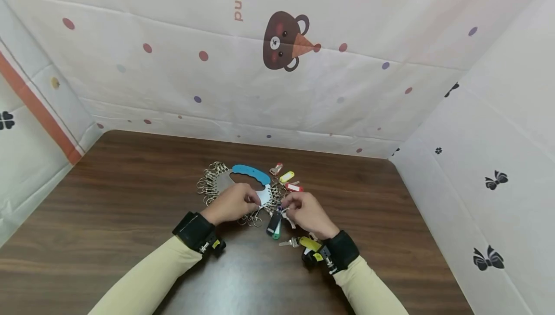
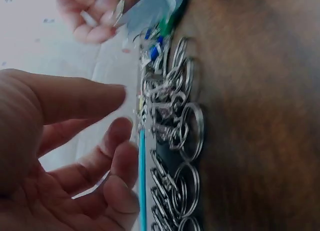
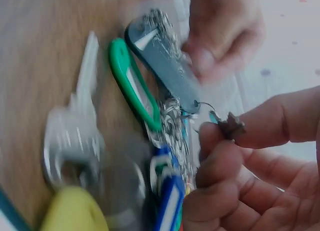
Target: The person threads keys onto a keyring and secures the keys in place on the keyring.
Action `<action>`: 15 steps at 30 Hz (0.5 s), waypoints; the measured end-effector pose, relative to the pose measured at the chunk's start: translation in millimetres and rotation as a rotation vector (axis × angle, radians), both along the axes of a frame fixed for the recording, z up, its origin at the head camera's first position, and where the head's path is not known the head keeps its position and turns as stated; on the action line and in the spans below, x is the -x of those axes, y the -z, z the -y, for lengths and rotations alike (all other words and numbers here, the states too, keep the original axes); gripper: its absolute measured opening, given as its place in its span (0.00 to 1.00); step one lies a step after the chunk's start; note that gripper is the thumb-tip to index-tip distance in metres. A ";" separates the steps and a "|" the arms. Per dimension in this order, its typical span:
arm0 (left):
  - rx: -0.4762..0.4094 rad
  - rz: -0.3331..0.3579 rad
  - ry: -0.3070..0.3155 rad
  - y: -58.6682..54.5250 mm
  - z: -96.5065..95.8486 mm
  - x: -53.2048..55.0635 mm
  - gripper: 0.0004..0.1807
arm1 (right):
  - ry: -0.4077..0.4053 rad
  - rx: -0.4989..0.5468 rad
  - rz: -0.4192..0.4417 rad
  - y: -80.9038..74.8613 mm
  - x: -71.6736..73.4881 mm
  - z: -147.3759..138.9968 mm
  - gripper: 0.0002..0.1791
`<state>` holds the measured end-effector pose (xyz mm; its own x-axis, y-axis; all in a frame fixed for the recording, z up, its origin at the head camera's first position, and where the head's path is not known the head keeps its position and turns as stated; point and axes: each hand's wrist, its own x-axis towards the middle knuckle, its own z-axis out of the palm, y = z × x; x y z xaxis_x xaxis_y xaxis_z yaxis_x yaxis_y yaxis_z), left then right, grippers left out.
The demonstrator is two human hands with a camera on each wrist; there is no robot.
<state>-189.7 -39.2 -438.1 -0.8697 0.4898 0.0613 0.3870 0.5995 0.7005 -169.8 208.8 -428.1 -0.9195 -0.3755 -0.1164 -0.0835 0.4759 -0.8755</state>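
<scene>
A metal key-holder plate (image 1: 224, 180) with a blue grip (image 1: 251, 172) lies on the table, its edge lined with several clips and split rings (image 2: 192, 131). My left hand (image 1: 236, 202) hovers at the plate's near edge, fingers loosely bent and thumb apart, nothing visible between them. My right hand (image 1: 310, 214) is at the plate's right end. Thumb and forefinger there pinch a small dark metal piece (image 3: 231, 126), joined by a thin ring to a dark grey key fob (image 3: 162, 66). Beside the fob hangs a green key tag (image 3: 120, 61); a blue tag (image 3: 170, 201) is below it.
A key (image 3: 85, 121) with a yellow tag (image 1: 310, 244) lies by my right wrist. Beyond the plate's right end are red tags (image 1: 294, 187) and another yellow tag (image 1: 287, 177). Printed cloth walls (image 1: 243, 79) enclose the wooden table (image 1: 143, 175) at the back and sides.
</scene>
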 end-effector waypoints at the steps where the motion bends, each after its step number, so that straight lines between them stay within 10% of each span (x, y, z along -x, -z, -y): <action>1: 0.032 -0.015 0.007 -0.6 -0.8 -2.4 0.06 | 0.024 0.008 -0.008 -0.7 1.6 -1.8 0.13; 9: 0.261 -0.117 0.061 -1.7 -16.8 -22.6 0.15 | 0.251 -0.273 -0.237 -2.7 0.8 0.0 0.02; 15: 0.332 -0.176 0.067 -1.0 -24.9 -29.9 0.20 | -0.002 -0.497 -0.173 -1.4 -14.4 15.4 0.15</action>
<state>-159.8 -14.3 -437.1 -0.8252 0.5637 0.0352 0.5304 0.7520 0.3914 -155.4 193.4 -426.7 -0.9402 -0.3159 -0.1272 -0.2087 0.8297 -0.5177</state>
